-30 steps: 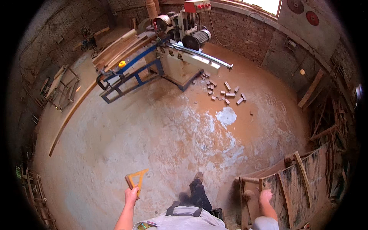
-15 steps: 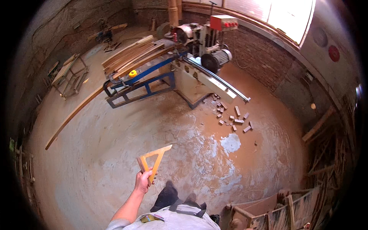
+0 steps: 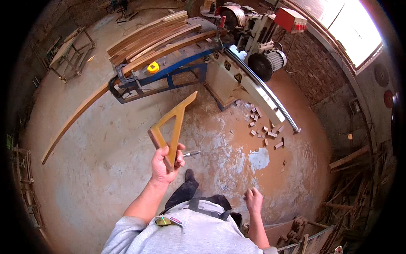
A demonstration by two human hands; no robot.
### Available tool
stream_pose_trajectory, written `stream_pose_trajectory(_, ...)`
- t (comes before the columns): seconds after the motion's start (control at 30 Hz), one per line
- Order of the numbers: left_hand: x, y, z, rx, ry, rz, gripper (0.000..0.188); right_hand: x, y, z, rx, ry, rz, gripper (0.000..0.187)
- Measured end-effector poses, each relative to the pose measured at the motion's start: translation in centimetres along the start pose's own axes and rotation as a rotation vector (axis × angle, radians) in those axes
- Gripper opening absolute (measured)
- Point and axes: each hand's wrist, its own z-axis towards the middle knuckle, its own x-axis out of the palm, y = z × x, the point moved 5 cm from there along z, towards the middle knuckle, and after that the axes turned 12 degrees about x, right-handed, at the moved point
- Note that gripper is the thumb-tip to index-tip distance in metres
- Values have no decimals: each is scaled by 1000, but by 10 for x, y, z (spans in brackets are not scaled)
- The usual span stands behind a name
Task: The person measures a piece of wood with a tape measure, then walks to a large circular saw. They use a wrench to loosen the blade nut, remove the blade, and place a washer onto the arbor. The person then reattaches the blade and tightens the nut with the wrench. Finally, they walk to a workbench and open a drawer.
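My left hand (image 3: 160, 170) is closed round the lower corner of a yellow triangular set square (image 3: 179, 122) with a thicker wooden edge. Its pointed end is raised away from me. A slim silver-and-dark pen (image 3: 192, 153) sticks out from the fingers of that same hand, to the right. Low at my right side hangs my right hand (image 3: 253, 200), its fingers curled in and nothing showing from them; the palm is hidden. Ahead, a yellow tape measure (image 3: 152, 67) sits on the blue-framed saw table (image 3: 179, 63), beside a stack of long wooden strips (image 3: 148, 40).
Beyond stands a saw with a dark round blade (image 3: 259, 67), a motor and a red control box (image 3: 290, 20). Its metal rail (image 3: 270, 95) juts toward me. Wood offcuts (image 3: 272, 134) litter the floor below. One long plank (image 3: 72, 120) overhangs leftward. A wooden bin (image 3: 313, 237) stands near right.
I have come closer to the saw table. My left hand and the set square have risen in view, and the pen now shows. My right hand has come into view.
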Motion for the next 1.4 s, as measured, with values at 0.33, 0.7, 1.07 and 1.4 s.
stream_pose_trajectory(0.33, 40, 0, 141, 43, 77, 189, 45, 212, 358, -2, -1195, 378, -487, 40)
stream_pose_trajectory(0.7, 85, -26, 292, 192, -65, 416, 60, 288, 468, 148, -841, 666, -816, 36)
stream_pose_trajectory(1.07, 11, -102, 360, 425, -363, 679, 56, 358, 515, 359, 266, 773, 322, 55)
stream_pose_trajectory(1.4, -15, -159, 442, 514, -80, 1307, 49, 444, 573, 432, 426, 613, 669, 21)
